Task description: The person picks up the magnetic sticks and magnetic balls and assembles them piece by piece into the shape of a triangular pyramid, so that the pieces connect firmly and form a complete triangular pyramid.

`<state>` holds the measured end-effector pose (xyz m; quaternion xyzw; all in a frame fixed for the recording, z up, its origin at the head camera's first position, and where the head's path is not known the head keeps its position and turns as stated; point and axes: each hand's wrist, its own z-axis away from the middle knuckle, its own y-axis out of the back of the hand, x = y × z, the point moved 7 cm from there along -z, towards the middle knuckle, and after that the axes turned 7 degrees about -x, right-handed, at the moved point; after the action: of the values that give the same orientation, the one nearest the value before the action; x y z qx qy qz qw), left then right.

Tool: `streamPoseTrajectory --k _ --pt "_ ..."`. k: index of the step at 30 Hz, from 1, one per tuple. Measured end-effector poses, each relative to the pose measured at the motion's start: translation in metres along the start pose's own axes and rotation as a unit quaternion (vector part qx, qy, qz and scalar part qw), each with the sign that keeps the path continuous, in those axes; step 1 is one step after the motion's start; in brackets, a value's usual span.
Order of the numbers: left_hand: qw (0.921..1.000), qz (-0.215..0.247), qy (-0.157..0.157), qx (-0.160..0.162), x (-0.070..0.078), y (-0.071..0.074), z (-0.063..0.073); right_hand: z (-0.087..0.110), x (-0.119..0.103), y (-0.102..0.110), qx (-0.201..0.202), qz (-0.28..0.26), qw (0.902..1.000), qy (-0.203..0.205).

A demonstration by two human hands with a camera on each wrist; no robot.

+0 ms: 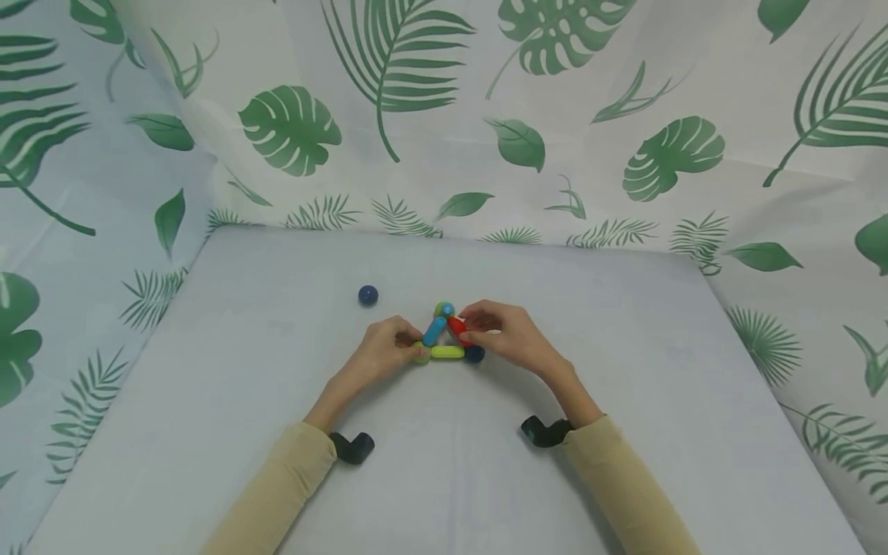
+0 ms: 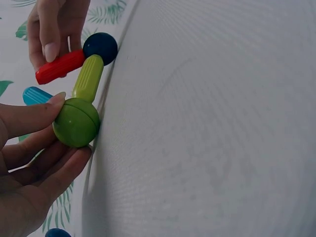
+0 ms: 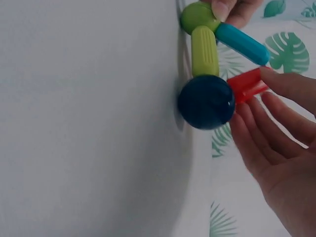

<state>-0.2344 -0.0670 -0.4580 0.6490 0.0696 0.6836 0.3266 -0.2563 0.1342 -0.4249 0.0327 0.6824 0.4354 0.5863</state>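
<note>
Magnetic rods and balls form a small triangle on the table. My left hand (image 1: 388, 344) pinches the green ball (image 2: 76, 122) at its near left corner. From that ball run a yellow-green rod (image 1: 447, 352) and a blue rod (image 1: 435, 331). The yellow-green rod meets a dark blue ball (image 3: 206, 102) at the near right corner. My right hand (image 1: 509, 331) holds the red rod (image 3: 248, 85) between thumb and fingers, one end against the dark blue ball. At the far corner, a green ball (image 1: 440, 310) shows partly behind a light-blue piece (image 1: 448, 310).
A loose dark blue ball (image 1: 368, 295) lies beyond my left hand. The white table (image 1: 277, 293) ends at a leaf-patterned cloth (image 1: 416, 169) at the back and sides. Black wrist devices (image 1: 355, 448) sit at both cuffs.
</note>
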Motion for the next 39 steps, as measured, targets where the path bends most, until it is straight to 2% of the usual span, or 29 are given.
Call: streamPoseTrajectory --k 6,11,16,19,21,24,27,33,36,39 --pt "1.0 0.0 -0.005 0.0 0.002 -0.002 -0.001 0.003 0.012 0.0 -0.035 0.016 0.9988 -0.032" --pt "1.0 -0.001 -0.007 -0.001 0.002 -0.004 -0.002 0.004 0.021 -0.003 -0.063 0.035 0.997 -0.027" --pt "0.9999 0.0 -0.005 -0.01 0.0 -0.004 -0.001 0.006 0.026 -0.007 -0.082 0.029 0.9959 -0.025" --pt "0.9998 -0.004 -0.006 -0.02 -0.001 0.0 0.0 0.007 0.027 -0.008 -0.088 0.016 0.9955 -0.032" --pt "0.9998 -0.01 -0.007 -0.016 -0.001 0.007 0.001 0.006 0.028 -0.01 -0.092 0.01 0.9951 -0.033" --pt "0.9996 -0.021 -0.013 0.013 -0.002 0.023 0.002 0.004 0.03 -0.011 -0.097 -0.002 0.9943 -0.044" --pt "0.9974 -0.038 -0.024 0.055 -0.002 0.041 0.002 0.004 0.032 -0.012 -0.1 -0.008 0.9936 -0.052" --pt "0.9854 -0.075 -0.054 0.143 -0.003 0.07 0.001 0.003 0.033 -0.011 -0.105 -0.005 0.9933 -0.049" --pt "0.981 -0.09 -0.047 0.165 -0.008 0.079 -0.001 0.002 0.032 -0.011 -0.108 -0.004 0.993 -0.047" --pt "0.9797 -0.107 -0.028 0.168 -0.013 0.084 -0.005 0.001 0.031 -0.011 -0.11 -0.004 0.9928 -0.047"
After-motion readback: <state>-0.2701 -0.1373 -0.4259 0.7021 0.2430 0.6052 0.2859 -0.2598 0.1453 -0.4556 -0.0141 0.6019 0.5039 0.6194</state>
